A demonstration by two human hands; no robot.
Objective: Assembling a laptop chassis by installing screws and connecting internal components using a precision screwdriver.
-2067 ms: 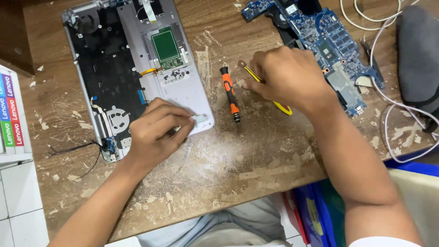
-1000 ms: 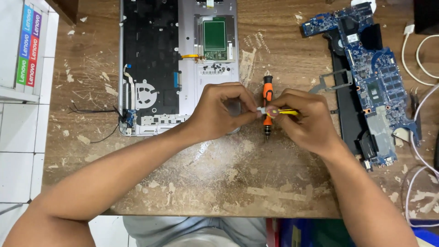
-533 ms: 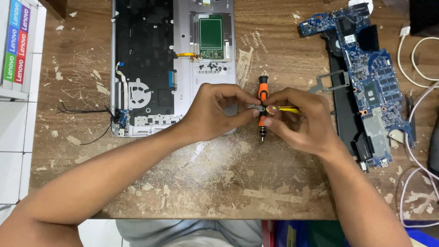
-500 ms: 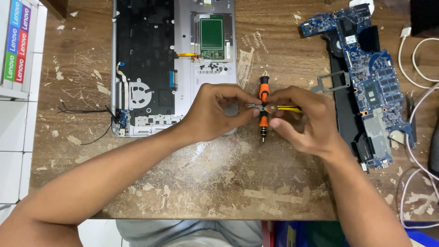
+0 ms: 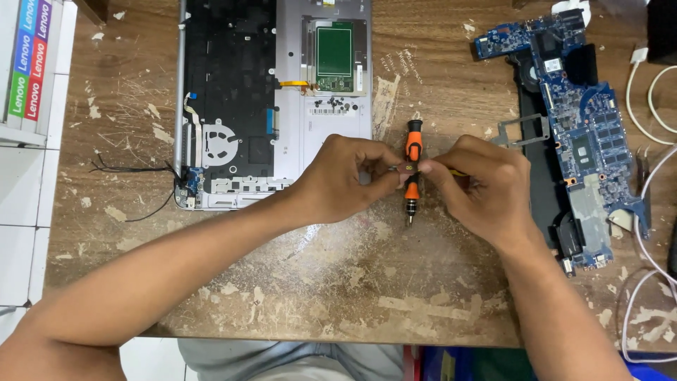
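Note:
My left hand [image 5: 345, 180] and my right hand [image 5: 479, 187] meet fingertip to fingertip over the middle of the worn wooden table [image 5: 338, 282]. In my right hand is a thin yellow-handled tool [image 5: 458, 171], pointing left. My left thumb and forefinger pinch a tiny piece [image 5: 403, 168] at that tool's tip; what it is I cannot tell. An orange and black screwdriver [image 5: 412, 144] lies on the table right under the fingertips, tip toward me. An opened silver laptop base [image 5: 282, 106] with a green board lies just beyond my left hand.
A blue motherboard [image 5: 578, 127] on a black frame lies at the right, with a small metal bracket [image 5: 525, 130] beside it. White cables [image 5: 645, 176] curl at the right edge. Thin black wires [image 5: 134, 169] trail left of the laptop. A white box [image 5: 28, 63] stands far left.
Two seconds ago my hands were apart, the left on the laptop's corner. They have come together over the screwdriver. In the last half second they have barely moved.

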